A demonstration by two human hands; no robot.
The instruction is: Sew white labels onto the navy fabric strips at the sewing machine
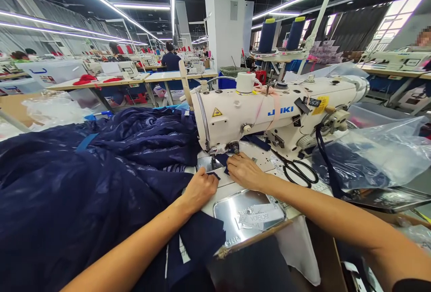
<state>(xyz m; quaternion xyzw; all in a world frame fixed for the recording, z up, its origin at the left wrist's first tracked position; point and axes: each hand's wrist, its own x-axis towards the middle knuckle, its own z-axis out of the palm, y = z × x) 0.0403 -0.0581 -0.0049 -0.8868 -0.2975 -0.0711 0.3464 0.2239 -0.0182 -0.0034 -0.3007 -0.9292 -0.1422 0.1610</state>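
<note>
A white sewing machine stands across the worktable, its presser foot low over the metal plate. My left hand is closed on navy fabric just in front of the foot. To the right of the foot, my right hand has its fingers bent together on a small navy fabric piece; the fingertips are partly hidden. A large heap of navy garments spreads to the left. Black-handled scissors lie to the right of my right hand.
A metal tray holding printed labels is set at the table's front edge. Clear plastic bags with navy cloth sit at the right. Two navy thread cones stand behind the machine. Other people work farther back.
</note>
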